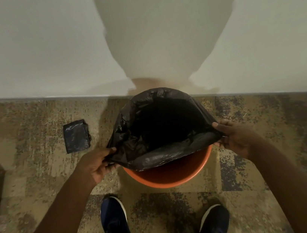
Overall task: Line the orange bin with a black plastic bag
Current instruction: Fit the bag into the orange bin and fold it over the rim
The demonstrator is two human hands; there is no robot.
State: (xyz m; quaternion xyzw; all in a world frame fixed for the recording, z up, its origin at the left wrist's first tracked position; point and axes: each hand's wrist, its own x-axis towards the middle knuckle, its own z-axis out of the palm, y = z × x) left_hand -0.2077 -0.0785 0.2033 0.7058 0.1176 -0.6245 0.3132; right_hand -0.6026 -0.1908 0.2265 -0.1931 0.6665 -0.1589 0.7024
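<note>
Two dark shoes (118, 228) stand on the patterned carpet (39, 178), just short of the orange bin (172, 177). The left hand (94, 166) and right hand (234, 137) each pinch the black plastic bag (162, 129) at its mouth, held wide above the bin's near rim; its far edge wraps the rim by the wall (41, 53). A folded black bag (76, 136) lies on open carpet to the left.

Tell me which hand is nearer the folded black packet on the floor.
Left. The left hand grips the bag just right of the packet; the right hand is across the bin.
</note>
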